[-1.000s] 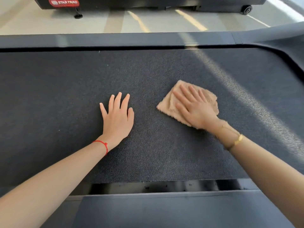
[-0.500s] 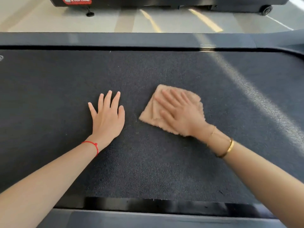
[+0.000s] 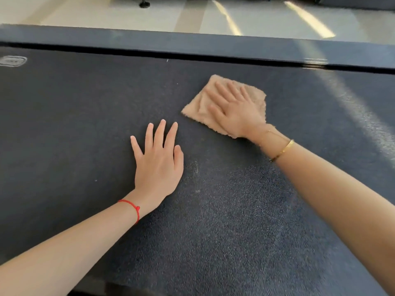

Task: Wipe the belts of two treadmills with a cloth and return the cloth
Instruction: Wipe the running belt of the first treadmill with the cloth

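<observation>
A dark, textured treadmill belt (image 3: 74, 129) fills most of the head view. A tan fluffy cloth (image 3: 196, 105) lies flat on it, right of centre and toward the far side. My right hand (image 3: 235, 107) presses on the cloth with straight, spread fingers and covers its middle. My left hand (image 3: 159, 159) rests flat on the bare belt just left of and nearer than the cloth, fingers straight. The two hands do not touch.
A smooth dark side rail (image 3: 192, 43) runs along the far edge of the belt, with pale floor (image 3: 85, 11) beyond it. A small oval logo (image 3: 12, 60) marks the belt at far left. A band of sunlight (image 3: 352, 107) crosses the belt's right side.
My right hand has slid the cloth along the belt, farther from me toward the far rail. The left hand stays flat on the belt. The view has tilted and moved closer.
</observation>
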